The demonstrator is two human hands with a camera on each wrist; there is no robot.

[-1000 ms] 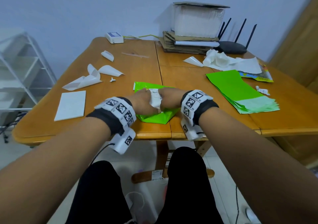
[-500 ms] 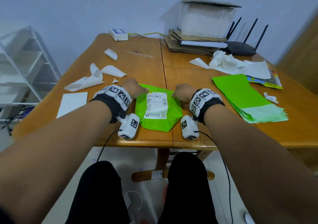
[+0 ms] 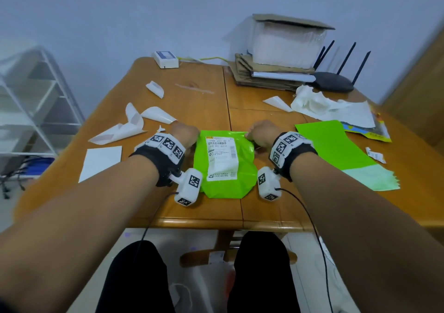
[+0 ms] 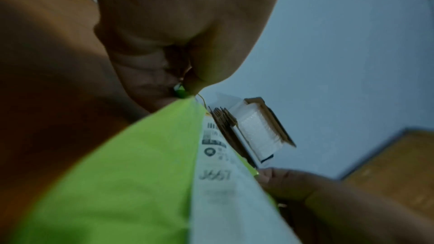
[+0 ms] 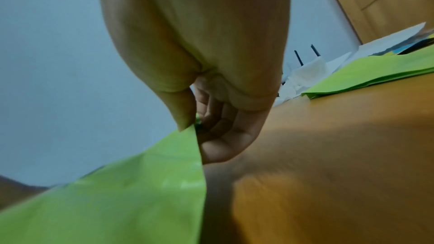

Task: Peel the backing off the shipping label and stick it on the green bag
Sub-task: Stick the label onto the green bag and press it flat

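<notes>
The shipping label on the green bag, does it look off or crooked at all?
The shipping label sits roughly straight on the green bag, but it isn't flat: a ripple crosses its lower half, where the bag itself bulges.

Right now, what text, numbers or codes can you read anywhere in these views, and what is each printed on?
"J667": large characters on the white shipping label stuck on the green bag, left wrist view; blurred, so the reading is uncertain.
Barcode and small print on the shipping label: too small and blurred to read.
Square black-and-white marker codes on both wristbands: patterns, no words.
Colourful packet at the table's right: print unreadable.
</notes>
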